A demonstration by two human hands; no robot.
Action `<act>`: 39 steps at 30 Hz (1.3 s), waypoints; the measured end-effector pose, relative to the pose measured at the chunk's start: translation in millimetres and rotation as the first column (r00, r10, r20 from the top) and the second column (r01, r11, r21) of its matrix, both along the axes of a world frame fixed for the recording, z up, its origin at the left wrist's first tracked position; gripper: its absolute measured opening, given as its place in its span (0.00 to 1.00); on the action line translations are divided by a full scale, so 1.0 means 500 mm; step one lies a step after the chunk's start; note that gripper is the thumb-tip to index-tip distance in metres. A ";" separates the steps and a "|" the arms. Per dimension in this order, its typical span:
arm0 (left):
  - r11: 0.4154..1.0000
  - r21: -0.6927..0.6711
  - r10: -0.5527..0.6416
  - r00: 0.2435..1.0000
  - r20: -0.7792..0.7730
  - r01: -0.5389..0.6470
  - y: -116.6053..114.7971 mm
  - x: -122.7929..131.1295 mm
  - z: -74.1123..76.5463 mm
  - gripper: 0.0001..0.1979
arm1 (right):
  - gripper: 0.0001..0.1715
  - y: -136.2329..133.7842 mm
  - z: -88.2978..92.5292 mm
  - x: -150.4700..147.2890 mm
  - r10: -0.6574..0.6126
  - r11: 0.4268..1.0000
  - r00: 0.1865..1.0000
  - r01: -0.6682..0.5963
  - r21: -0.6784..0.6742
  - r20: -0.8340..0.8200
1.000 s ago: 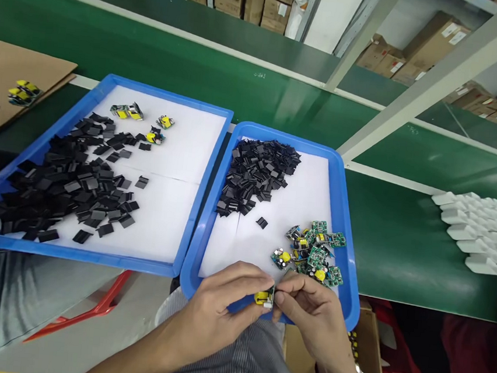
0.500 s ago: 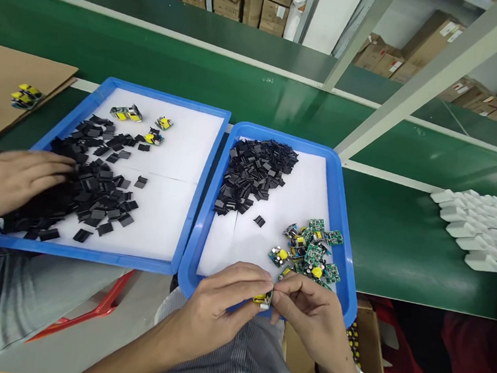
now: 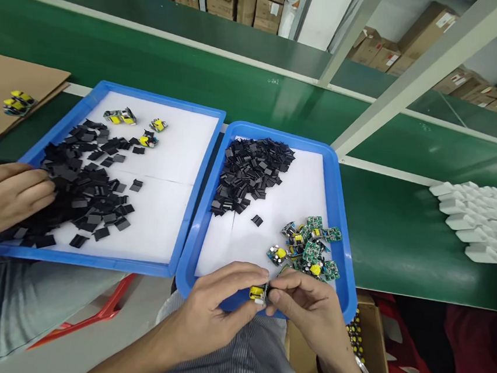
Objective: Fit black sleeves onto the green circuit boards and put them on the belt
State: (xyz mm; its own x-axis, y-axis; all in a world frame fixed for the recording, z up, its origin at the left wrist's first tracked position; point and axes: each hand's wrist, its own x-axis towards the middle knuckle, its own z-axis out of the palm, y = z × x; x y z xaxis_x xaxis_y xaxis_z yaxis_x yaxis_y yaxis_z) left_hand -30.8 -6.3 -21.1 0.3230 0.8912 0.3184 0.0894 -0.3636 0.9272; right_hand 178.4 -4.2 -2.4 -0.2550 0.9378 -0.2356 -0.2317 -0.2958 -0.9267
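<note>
My left hand (image 3: pixel 219 307) pinches a small circuit board (image 3: pixel 257 293) with a yellow component and a white part, above the near rim of the right blue tray (image 3: pixel 193 251). Closed at the board's right side, my right hand (image 3: pixel 313 310) has thumb and fingertips on a dark sliver, apparently a black plastic piece, mostly hidden by the fingers. A heap of folded black plastic pieces (image 3: pixel 252 172) fills the tray's far left, with one loose piece (image 3: pixel 257 220) apart from it. Several green circuit boards (image 3: pixel 311 251) lie piled at the tray's right side.
To the left, another person's hand (image 3: pixel 7 201) is at the black pieces in a second blue tray (image 3: pixel 135 266). White plastic housings (image 3: pixel 476 220) stand in rows on the green bench (image 3: pixel 393 235). A slanted post (image 3: pixel 421 80) rises behind. An open carton (image 3: pixel 373 351) sits below right.
My hands stay together; the board has turned so more of its yellow component shows. The other person's hand has drawn left and its fingers have curled. The view has shifted slightly.
</note>
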 end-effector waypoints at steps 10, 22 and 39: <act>0.994 0.107 0.008 1.000 -0.025 -0.005 0.004 -0.004 -0.004 0.27 | 0.02 -0.011 0.011 -0.024 -0.105 0.983 0.965 0.064 0.173 0.240; 0.998 0.065 0.027 0.996 -0.088 -0.022 0.008 -0.007 0.003 0.26 | 0.03 0.001 -0.006 -0.028 -0.031 0.997 0.991 0.022 0.072 0.128; 0.999 0.032 -0.007 0.999 -0.038 0.009 0.002 -0.010 0.011 0.26 | 0.12 -0.010 -0.014 -0.011 0.012 0.977 0.993 -0.037 0.210 0.119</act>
State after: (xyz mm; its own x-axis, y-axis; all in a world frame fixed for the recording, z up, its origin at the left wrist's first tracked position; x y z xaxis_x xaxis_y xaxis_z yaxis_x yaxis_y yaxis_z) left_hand -35.9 -5.1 -15.8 0.3424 0.8780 0.3346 0.1210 -0.3944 0.9110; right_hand 172.9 -9.1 -9.6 -0.2615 0.9632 -0.0620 -0.1137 -0.0945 -0.9890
